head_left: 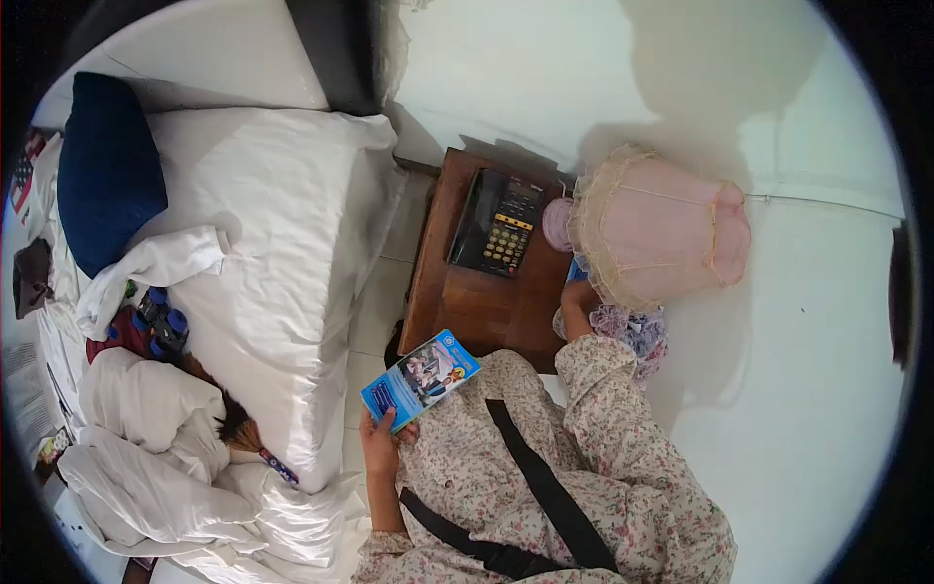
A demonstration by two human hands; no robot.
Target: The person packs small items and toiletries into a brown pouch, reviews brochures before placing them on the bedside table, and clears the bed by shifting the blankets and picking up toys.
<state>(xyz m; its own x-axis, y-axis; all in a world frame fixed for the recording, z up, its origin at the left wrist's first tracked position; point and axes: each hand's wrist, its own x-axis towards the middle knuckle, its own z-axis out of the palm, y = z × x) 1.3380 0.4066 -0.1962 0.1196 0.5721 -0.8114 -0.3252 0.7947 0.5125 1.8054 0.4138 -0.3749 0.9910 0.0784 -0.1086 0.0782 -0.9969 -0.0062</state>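
Looks like a home bedroom: bed [268, 204] at left, navy pillow [109, 180], frilled pink lamp [666, 229] on wooden counter [486, 307].

at left, a white-sheeted bed [268, 214] with a black-edged headboard [214, 49]; alongside, a strip of pale tiled floor [384, 282] and a brown wooden nightstand [477, 307]; shadows [720, 58] on a pale wall [817, 331].

You have fairly bright light, with soft grey shadows on the wall [798, 389] around and above the lampshade [657, 229]. Your view curves into a dark, blue-fringed round border, and small print on the booklet [424, 376] looks too soft to read.
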